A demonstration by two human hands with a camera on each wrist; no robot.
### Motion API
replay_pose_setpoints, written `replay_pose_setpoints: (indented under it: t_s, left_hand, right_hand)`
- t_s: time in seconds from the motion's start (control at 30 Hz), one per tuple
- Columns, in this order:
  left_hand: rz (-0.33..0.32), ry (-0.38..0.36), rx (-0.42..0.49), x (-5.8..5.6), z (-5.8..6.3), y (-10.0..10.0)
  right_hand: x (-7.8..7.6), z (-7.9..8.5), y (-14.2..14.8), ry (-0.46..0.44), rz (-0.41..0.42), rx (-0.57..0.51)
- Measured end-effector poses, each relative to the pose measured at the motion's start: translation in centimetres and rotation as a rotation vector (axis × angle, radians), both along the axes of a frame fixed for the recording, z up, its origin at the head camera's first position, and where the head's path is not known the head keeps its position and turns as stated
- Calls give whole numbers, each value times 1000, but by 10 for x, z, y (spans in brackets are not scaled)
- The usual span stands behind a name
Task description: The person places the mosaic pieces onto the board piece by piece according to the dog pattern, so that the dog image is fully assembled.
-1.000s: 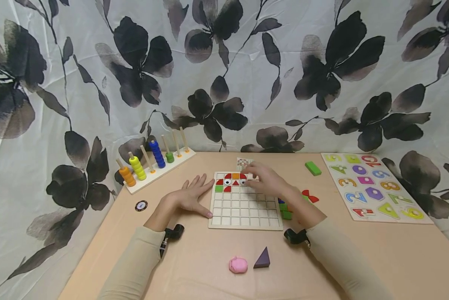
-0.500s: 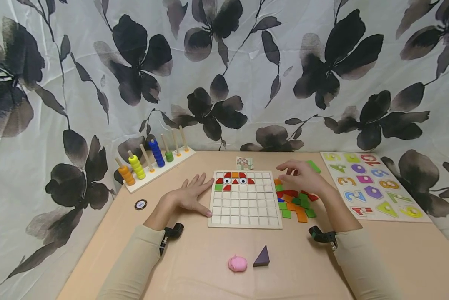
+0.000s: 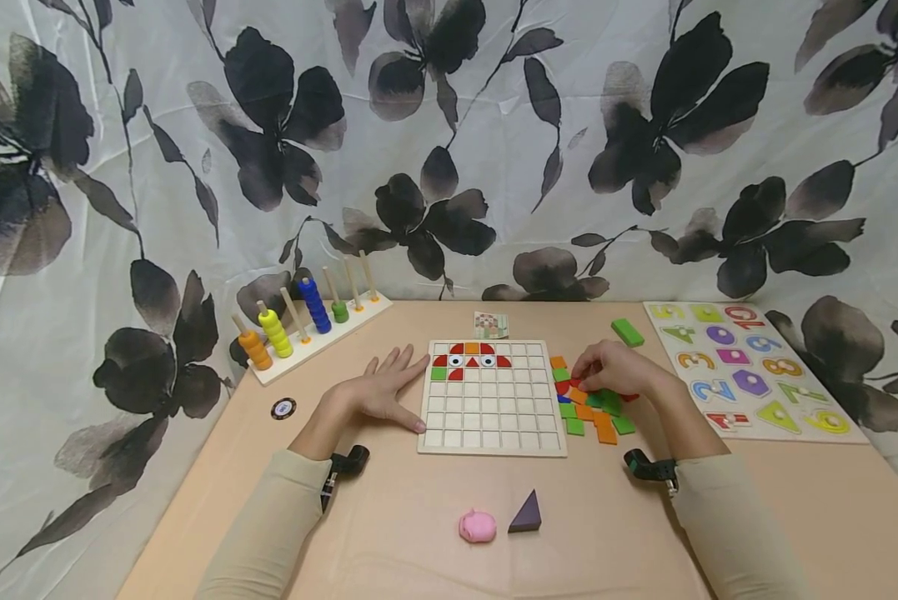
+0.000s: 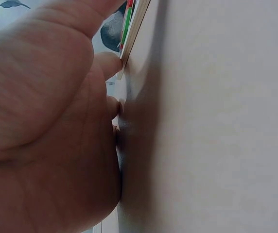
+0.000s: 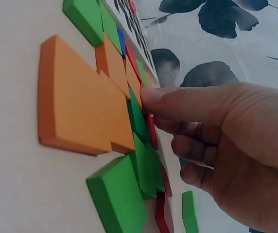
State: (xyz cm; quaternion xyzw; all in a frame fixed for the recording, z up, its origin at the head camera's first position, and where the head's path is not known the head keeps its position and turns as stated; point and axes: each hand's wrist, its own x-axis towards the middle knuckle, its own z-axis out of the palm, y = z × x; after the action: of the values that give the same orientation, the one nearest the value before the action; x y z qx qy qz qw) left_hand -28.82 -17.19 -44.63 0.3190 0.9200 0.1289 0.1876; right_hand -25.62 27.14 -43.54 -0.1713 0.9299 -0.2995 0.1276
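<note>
A white grid board (image 3: 494,417) lies mid-table, with red, orange, green and eye-patterned tiles in its upper rows. My left hand (image 3: 379,392) rests spread on the table, its index finger and thumb touching the board's left edge; the left wrist view shows the palm close up beside that edge. At the pile of loose tiles (image 3: 604,429) right of the board, my right hand (image 3: 617,367) has its fingers curled down. Thumb and index finger pinch a red tile (image 5: 143,87) among orange tiles (image 5: 80,102) and green tiles (image 5: 119,196); the fingers partly hide it.
A small picture card (image 3: 490,325) lies behind the board, and a green block (image 3: 627,332) behind the pile. A number puzzle (image 3: 752,375) lies right; a peg stacker (image 3: 321,337) and round chip (image 3: 283,408) left. A pink pig figure (image 3: 478,526) and purple triangle block (image 3: 526,513) lie in front.
My right hand has left the board's upper rows, where a red tile now shows beside the right eye tile, moved right and come down onto the pile. My left hand stays put.
</note>
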Motion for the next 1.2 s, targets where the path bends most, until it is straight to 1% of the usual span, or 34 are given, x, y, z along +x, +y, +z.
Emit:
replay_pose_setpoints:
  t_s: [0.17, 0.23, 0.37, 0.4, 0.5, 0.6, 0.7, 0.77, 0.83, 0.9, 1.0, 1.1, 1.2]
  left_hand:
    - [0, 0, 5, 0, -1, 0]
    - [-1, 3, -4, 0, -2, 0]
    - [2, 0, -10, 0, -2, 0]
    - [4, 2, -14, 0, -2, -1]
    - [6, 4, -6, 1, -2, -1]
    - [5, 4, -3, 1, -2, -1]
    - [3, 3, 3, 2, -2, -1]
    - [4, 1, 3, 3, -1, -1]
    - [5, -2, 6, 3, 0, -1]
    - [6, -6, 8, 4, 0, 0]
    - [5, -7, 9, 3, 0, 0]
    - [6, -7, 7, 2, 1, 0]
    - [7, -5, 11, 2, 2, 0]
  right_hand:
    - [-1, -1, -2, -51, 5, -58]
    - [-1, 0, -4, -43, 3, -103]
    - [1, 6, -11, 14, -13, -217]
    - [1, 8, -15, 41, -17, -241]
    - [1, 13, -29, 115, -32, -285]
    - [-1, 15, -48, 180, -60, -305]
    - [-5, 14, -67, 189, -71, -338]
    - [-10, 13, -80, 198, -56, -342]
    - [-16, 10, -91, 213, -18, -330]
    - [-21, 7, -101, 227, 29, -308]
    - [-27, 4, -114, 230, 77, -254]
    - [-29, 1, -123, 218, 91, -211]
    - [-29, -2, -130, 233, 89, -161]
